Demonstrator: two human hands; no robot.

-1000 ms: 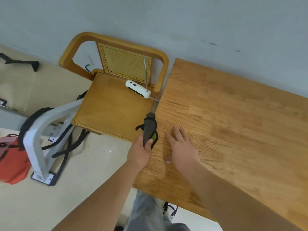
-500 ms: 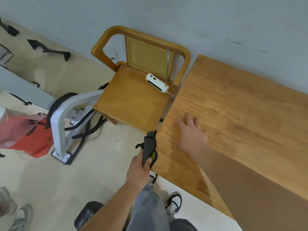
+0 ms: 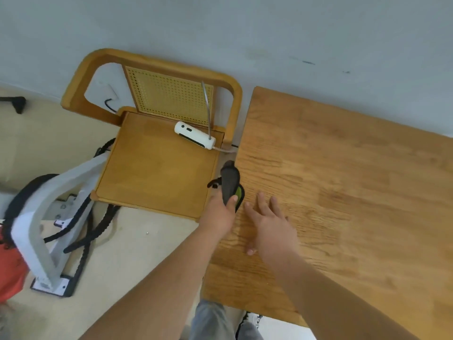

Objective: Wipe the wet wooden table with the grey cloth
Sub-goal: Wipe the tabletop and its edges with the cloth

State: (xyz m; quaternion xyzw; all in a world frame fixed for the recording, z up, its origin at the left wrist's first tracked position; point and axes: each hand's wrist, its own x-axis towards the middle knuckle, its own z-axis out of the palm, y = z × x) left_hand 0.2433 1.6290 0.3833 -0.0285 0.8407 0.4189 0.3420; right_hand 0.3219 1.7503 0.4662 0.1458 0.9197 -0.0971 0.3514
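Observation:
The wooden table (image 3: 343, 192) fills the right half of the head view, its grain showing a dull sheen near the left edge. My right hand (image 3: 272, 222) lies palm down on the table near that edge, fingers spread, holding nothing. My left hand (image 3: 218, 217) is shut on a dark grey handle-shaped object (image 3: 229, 182) with a green patch, held upright at the table's left edge, between table and chair. I see no grey cloth in this view.
A wooden chair (image 3: 157, 173) with a cane back stands against the table's left side, with a white device (image 3: 195, 138) and a thin rod on its seat. A white frame with black straps (image 3: 44, 217) and a red bag (image 3: 9, 271) sit on the floor at left. The wall is right behind.
My left hand with the dark grey object has come back up beside the table's left edge, next to my right hand. The right hand has stayed flat on the table.

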